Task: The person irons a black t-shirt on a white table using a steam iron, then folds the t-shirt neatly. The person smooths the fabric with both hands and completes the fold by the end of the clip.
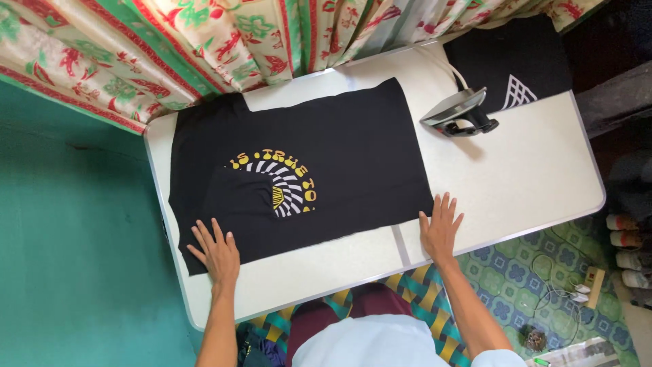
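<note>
A folded black T-shirt (339, 149) with a yellow and white round print lies flat on the white table (516, 183). My left hand (216, 253) presses flat on the shirt's near left corner, fingers spread. At the shirt's near right corner, my right hand (440, 228) rests flat on the table with its fingertips touching the cloth edge. Neither hand holds anything.
An electric iron (460, 112) stands on the table to the right of the shirt, its white cord running back. Another black garment (509, 61) with a white grid print lies at the far right. A flowered curtain (204, 41) hangs behind. Cables and shoes lie on the patterned floor (543, 272).
</note>
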